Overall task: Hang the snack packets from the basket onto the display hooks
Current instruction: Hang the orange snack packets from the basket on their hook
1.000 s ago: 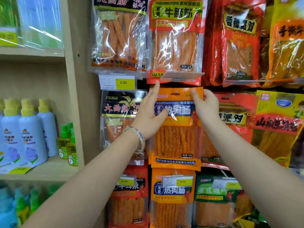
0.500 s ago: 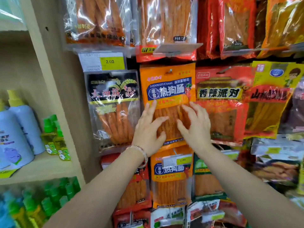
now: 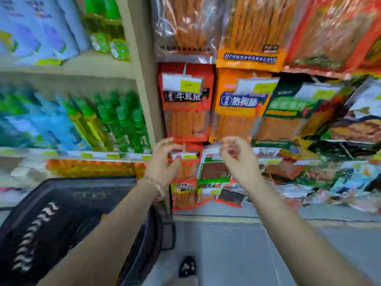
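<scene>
The view is blurred and tilted down. Rows of snack packets hang on the display hooks: an orange packet (image 3: pixel 240 104) with a blue label, a red packet (image 3: pixel 186 104) to its left, a green-topped one (image 3: pixel 288 106) to its right. My left hand (image 3: pixel 164 162) and my right hand (image 3: pixel 240 159) hover side by side in front of the lower rows, fingers loosely curled, holding nothing. A dark basket (image 3: pixel 68 219) stands at the lower left, under my left forearm; its contents are not discernible.
A wooden shelf upright (image 3: pixel 142 79) divides the snack hooks from shelves of green bottles (image 3: pixel 115 118) and blue bottles (image 3: pixel 41 29) on the left. Price tags (image 3: pixel 182 84) stick out from the hooks. Grey floor (image 3: pixel 237 244) and a shoe (image 3: pixel 187 267) lie below.
My hands have let go of the orange packet, which stays hanging on its hook, and have dropped lower. The view has swung down, bringing the basket and the floor into sight.
</scene>
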Demonstrator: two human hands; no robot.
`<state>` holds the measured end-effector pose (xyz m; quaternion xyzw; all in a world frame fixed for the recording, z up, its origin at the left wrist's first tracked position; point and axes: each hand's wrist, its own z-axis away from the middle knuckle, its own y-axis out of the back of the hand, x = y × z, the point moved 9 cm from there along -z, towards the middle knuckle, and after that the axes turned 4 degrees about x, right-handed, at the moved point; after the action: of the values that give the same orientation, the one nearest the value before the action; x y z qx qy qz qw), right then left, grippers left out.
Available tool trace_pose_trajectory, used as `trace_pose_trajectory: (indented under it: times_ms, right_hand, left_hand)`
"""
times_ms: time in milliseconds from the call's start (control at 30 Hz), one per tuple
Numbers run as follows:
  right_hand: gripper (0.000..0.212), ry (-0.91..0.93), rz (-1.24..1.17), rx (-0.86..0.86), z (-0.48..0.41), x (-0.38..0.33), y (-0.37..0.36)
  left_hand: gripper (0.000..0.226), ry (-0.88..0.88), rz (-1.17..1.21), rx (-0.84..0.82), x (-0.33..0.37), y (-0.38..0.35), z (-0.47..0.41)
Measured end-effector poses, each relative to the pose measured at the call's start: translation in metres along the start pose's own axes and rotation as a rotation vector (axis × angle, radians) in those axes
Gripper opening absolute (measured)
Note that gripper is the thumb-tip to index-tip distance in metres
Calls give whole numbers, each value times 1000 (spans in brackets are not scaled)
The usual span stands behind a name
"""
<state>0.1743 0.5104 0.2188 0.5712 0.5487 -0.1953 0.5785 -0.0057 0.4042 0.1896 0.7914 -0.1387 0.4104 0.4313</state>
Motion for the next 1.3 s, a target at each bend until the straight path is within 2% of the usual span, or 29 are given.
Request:
trace_pose_trajectory:
  times_ms: [133,233,300,467,633,867,967,1100,1167,1233,1300]
  right_hand:
    - [26,-180,-40,-273,90,43,-70]
    - [21,-319,-15,-439,153,67,-120]
    - [22,-399,26,-519,194,78,-151]
    - [19,-560,131,-767,285,95,-236]
    - [19,-594,173,-893,314,83,-326]
    - [17,-703,219,-842,283,101,-439]
    - [21,-837,258,-805,277,146,-481]
    - [31,-1259,141,-582,293,209,-511]
    - [25,-1326,123,-520,302,234,-521]
    - [5,-1343,126,-462,308,257,-531]
    - [23,-1335,152,-430,313,278,-543]
  left_hand:
    - [24,397,21,-78,-103,7,126]
    - [27,749,132,-66,-164,23,220]
    - [25,886,112,-20,-192,39,271]
    - [22,1069,73,63,-251,86,342]
    - [20,1063,30,-52,-312,131,338]
    - [31,1081,171,-94,-432,183,290]
    - [22,1075,143,-249,-489,171,274]
    - [17,1159,18,-427,-555,139,274]
    - [22,1202,-5,-477,-579,123,279]
    - [25,1227,-7,-513,-595,110,286]
    - [25,1228,-23,-597,-607,97,295]
